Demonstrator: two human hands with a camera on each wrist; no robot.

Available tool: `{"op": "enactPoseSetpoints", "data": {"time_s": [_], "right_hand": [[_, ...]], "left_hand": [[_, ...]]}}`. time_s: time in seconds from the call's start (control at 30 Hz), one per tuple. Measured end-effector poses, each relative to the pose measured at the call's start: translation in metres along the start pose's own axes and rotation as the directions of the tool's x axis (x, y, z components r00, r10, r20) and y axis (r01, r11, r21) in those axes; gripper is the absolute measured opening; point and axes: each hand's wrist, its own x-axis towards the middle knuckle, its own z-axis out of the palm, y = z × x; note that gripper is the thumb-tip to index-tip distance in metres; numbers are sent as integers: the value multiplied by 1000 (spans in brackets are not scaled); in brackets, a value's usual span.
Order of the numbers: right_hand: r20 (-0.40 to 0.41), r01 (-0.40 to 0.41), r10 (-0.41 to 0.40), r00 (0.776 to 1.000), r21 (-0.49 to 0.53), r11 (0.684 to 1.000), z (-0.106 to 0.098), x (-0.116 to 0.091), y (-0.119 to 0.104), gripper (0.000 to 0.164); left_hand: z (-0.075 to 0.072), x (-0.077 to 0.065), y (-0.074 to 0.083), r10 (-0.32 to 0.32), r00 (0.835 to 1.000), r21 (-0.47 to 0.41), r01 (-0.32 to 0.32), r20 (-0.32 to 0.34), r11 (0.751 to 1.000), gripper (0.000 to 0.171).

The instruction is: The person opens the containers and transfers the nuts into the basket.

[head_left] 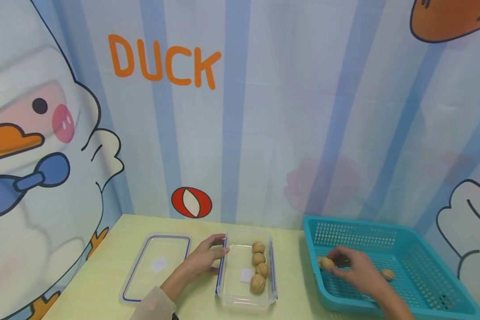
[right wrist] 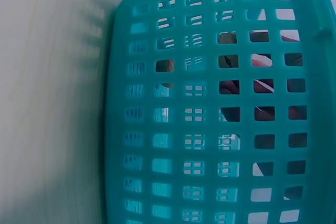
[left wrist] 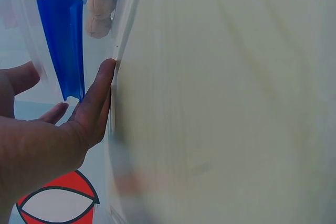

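Note:
My left hand (head_left: 204, 258) rests against the left side of a clear plastic box (head_left: 234, 298), fingers fairly straight at its rim. In the left wrist view, a blue latch flap (left wrist: 64, 40) hangs down beside those fingers. Inside the box, several walnuts (head_left: 258, 283) line up along the right wall. Over at the turquoise basket (head_left: 322, 289), my right hand (head_left: 356, 269) reaches inside and pinches a walnut (head_left: 327, 263) near the left wall, with another walnut partly hidden beside it. In the right wrist view, the basket's slotted wall (right wrist: 205, 98) mostly screens that hand.
The box's flat lid (head_left: 134, 275), edged in blue, lies on the pale yellow table (head_left: 292, 266) at the left. One more walnut (head_left: 388, 274) lies in the basket, right of my hand. A printed curtain (head_left: 264, 133) hangs behind the table.

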Motion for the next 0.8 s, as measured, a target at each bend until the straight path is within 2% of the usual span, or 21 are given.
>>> {"op": "enactPoseSetpoints", "data": {"time_s": [0.5, 0.8], "right_hand": [[22, -22, 21, 1000, 31, 999, -2, -1, 0, 32], [-11, -16, 17, 1000, 28, 999, -1, -1, 0, 30]], "left_hand": [[0, 0, 1, -25, 1000, -4, 25, -4, 1000, 64], [1, 1, 0, -28, 999, 6, 28, -15, 1000, 63]]}}
